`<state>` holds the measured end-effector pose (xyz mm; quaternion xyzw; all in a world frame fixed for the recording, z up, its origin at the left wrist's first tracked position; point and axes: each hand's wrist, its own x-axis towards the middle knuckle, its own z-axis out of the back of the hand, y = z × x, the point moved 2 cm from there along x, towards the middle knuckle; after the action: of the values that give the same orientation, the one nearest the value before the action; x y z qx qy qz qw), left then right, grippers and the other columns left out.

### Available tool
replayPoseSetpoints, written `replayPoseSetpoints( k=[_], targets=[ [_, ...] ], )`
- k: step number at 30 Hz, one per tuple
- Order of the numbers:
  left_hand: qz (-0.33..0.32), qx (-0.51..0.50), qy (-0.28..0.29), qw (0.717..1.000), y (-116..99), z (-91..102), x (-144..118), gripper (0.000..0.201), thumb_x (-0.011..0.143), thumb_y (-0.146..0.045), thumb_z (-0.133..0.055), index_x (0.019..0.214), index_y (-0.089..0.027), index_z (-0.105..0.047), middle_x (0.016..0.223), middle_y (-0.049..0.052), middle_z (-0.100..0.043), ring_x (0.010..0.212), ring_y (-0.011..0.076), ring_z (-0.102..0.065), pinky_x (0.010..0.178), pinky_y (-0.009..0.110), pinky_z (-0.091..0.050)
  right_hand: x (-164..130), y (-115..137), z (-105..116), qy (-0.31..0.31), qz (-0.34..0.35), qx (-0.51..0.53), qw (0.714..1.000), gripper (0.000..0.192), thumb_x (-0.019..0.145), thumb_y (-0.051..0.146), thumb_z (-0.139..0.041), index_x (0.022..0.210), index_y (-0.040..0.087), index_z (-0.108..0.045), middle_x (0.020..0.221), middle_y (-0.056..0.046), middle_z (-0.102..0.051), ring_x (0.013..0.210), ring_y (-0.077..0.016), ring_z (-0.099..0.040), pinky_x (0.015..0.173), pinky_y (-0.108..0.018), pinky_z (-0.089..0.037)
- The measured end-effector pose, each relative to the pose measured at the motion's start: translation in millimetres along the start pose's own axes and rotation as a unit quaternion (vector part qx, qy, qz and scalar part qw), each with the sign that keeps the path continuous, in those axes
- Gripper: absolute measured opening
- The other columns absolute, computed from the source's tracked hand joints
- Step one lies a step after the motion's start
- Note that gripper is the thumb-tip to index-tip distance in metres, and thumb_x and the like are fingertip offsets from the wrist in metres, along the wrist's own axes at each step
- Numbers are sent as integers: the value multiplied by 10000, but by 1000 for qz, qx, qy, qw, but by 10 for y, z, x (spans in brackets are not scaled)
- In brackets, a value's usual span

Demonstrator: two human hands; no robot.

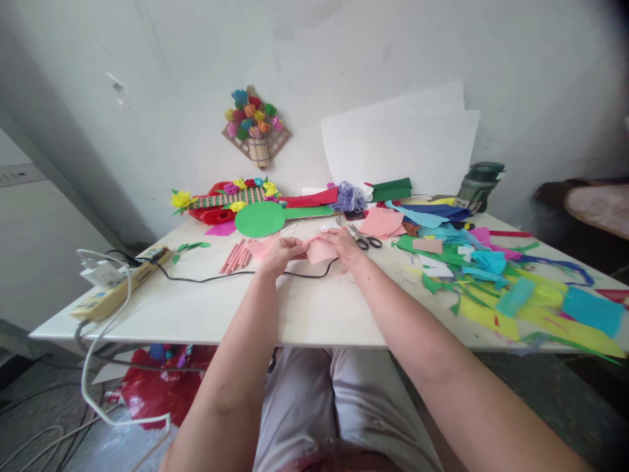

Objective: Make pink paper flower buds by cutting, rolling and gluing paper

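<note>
Both hands meet over the middle of the desk [295,314], on 1 piece of pink paper [320,251]. The left hand [278,254] pinches its left edge with fingers curled in; the right hand [344,244] closes on its right side, thumb on top. The paper sits just above the desk top, over 1 black cable [216,278] that runs left toward 1 power strip [122,283] at the desk's left edge.

Just left of the left hand lies 1 bunch of pink rolled sticks [236,255], too tightly packed to count. Behind the hands lies 1 green paper disc [260,219]. Right of the right hand lies 1 pair of scissors [364,238], and beyond them 1 flat pink sheet [381,222].

The right half of the desk carries a loose heap of coloured paper scraps [496,275], too many to count. 1 dark green jar [479,185] stands at the back with its lid on; its contents cannot be seen. On the wall hangs 1 small basket of paper flowers [255,124]. Under the desk sits 1 red bag [157,387] with coloured things inside, unclear which.
</note>
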<state>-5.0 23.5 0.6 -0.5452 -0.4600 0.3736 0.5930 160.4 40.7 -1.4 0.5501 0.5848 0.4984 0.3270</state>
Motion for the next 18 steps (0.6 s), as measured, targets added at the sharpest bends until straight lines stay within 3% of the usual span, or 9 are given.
replayPoseSetpoints(
  k=[9, 13, 18],
  targets=[
    [1, -81, 11, 997, -1, 2, 8, 274, 582, -342, -725, 685, -111, -621, 653, 45, -646, 643, 154, -625, 734, 332, -503, 18, -17, 0, 15, 28, -6, 999, 261, 530, 385, -746, 582, 173, -603, 562, 15, -575, 587, -143, -534, 629, -288, -424],
    [21, -69, -5, 997, 17, 10, 19, 362, 633, -456, -657, 692, -100, -627, 637, 76, -651, 645, 180, -632, 722, 344, -503, 30, -36, 11, 0, 41, -30, 999, 284, 499, 389, -764, 594, 166, -616, 569, 29, -565, 565, -117, -496, 602, -261, -389],
    [32, -57, -9, 998, 52, 23, 30, 350, 634, -438, -677, 683, -96, -621, 623, 68, -642, 605, 167, -623, 677, 320, -500, 27, -46, 16, 6, 55, -77, 995, 300, 539, 425, -739, 616, 157, -629, 563, 38, -534, 566, -105, -462, 594, -249, -357]
  ],
)
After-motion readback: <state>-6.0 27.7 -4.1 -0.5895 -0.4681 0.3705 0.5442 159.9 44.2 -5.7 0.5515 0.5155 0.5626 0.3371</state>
